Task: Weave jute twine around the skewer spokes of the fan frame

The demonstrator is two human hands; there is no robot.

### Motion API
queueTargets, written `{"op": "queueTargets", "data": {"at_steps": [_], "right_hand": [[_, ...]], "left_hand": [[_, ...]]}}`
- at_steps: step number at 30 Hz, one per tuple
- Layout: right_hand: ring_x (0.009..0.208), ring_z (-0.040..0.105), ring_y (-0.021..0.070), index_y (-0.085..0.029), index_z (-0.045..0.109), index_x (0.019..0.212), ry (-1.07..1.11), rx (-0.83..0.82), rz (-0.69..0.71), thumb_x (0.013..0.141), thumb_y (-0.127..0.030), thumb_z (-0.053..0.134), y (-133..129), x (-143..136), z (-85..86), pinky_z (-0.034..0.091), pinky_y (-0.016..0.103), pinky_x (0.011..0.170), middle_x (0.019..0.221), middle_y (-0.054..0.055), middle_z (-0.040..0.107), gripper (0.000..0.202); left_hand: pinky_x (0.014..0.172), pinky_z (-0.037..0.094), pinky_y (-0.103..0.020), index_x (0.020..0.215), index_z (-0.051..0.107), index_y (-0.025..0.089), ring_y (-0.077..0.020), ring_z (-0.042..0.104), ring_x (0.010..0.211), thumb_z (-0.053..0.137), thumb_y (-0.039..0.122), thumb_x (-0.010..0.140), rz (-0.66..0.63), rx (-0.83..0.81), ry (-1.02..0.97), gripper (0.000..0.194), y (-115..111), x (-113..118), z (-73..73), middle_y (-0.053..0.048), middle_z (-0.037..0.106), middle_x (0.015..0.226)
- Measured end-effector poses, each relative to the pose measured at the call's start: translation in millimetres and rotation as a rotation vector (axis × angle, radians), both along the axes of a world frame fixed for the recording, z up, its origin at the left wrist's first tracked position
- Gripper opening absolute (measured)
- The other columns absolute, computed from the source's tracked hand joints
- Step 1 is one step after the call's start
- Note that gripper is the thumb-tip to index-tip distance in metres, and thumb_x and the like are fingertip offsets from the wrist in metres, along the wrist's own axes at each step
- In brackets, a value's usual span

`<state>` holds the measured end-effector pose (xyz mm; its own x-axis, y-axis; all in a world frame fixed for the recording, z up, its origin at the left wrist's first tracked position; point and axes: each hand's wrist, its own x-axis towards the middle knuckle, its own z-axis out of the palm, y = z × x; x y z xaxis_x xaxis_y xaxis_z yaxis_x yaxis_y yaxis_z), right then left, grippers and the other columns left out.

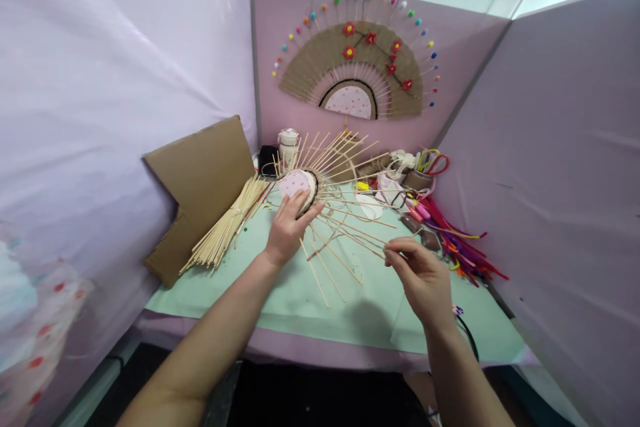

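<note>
A fan frame of thin bamboo sticks [345, 155] spreads over the table from a half-round base [295, 183] covered in pink spotted fabric with a dark edging. My left hand [289, 223] grips this base, fingers over its front and thumb toward the sticks. At the tips of the right-hand sticks, my right hand [417, 273] is closed in a pinch on what looks like thin brown twine; the fingers partly hide it. Twine [320, 252] crosses several lower sticks, and more lies in loose loops beneath the frame.
Left of the frame are a bundle of sticks [233, 223] and a bent cardboard sheet [205, 173]. Pipe cleaners [450, 237], a pot with scissors [419, 179] and a white jar [289, 143] line the table. A finished fan [360, 57] hangs on the back panel.
</note>
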<state>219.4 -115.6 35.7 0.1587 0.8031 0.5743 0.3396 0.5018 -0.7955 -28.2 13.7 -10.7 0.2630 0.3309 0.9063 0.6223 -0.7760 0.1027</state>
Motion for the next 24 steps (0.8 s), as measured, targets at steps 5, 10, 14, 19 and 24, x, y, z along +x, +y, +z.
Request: {"op": "queueTargets", "data": {"at_steps": [5,10,14,19,24], "right_hand": [[0.08,0.062,0.0183,-0.024,0.071,0.09,-0.176,0.27,-0.16,0.087,-0.019,0.066,-10,-7,6.6,0.052,0.034,0.069,0.086,0.004,0.065,0.007],[0.079,0.063,0.0187,-0.025,0.071,0.091,-0.272,0.378,-0.252,0.086,-0.016,0.066,-9,-10,9.6,0.053,0.036,0.071,0.085,0.004,0.066,0.012],[0.075,0.063,0.0168,-0.024,0.067,0.093,-0.061,0.319,-0.211,0.084,-0.015,0.069,-5,-14,5.5,0.053,0.032,0.065,0.084,0.002,0.065,0.012],[0.062,0.064,0.0138,-0.019,0.065,0.084,0.237,0.106,-0.208,0.083,-0.024,0.072,-2,-17,-2.1,0.054,0.03,0.06,0.078,0.0,0.065,0.009],[0.059,0.06,0.0136,-0.018,0.066,0.079,0.313,-0.09,-0.206,0.078,-0.033,0.075,4,-20,-12.7,0.051,0.029,0.058,0.066,-0.001,0.063,0.017]], "left_hand": [[0.117,0.034,-0.052,0.138,0.057,0.031,-0.024,0.045,0.14,0.04,0.014,0.1,0.01,-0.025,0.022,0.044,1,0,-5.5,-0.011,0.051,0.149],[0.117,0.033,-0.053,0.137,0.058,0.032,-0.0241,0.044,0.141,0.041,0.015,0.101,0.003,-0.054,0.071,0.044,-1,0,-5.6,-0.011,0.051,0.149],[0.116,0.034,-0.054,0.135,0.059,0.032,-0.0242,0.045,0.14,0.04,0.015,0.101,0.009,-0.053,0.1,0.043,-1,0,-5.5,-0.012,0.053,0.147],[0.117,0.032,-0.054,0.135,0.059,0.032,-0.025,0.045,0.14,0.04,0.017,0.101,-0.015,-0.064,0.11,0.042,-1,0,-7.2,-0.011,0.052,0.148],[0.117,0.034,-0.053,0.135,0.059,0.034,-0.0238,0.044,0.141,0.04,0.017,0.101,-0.037,-0.087,0.096,0.042,-3,2,-7.4,-0.011,0.051,0.149]]}}
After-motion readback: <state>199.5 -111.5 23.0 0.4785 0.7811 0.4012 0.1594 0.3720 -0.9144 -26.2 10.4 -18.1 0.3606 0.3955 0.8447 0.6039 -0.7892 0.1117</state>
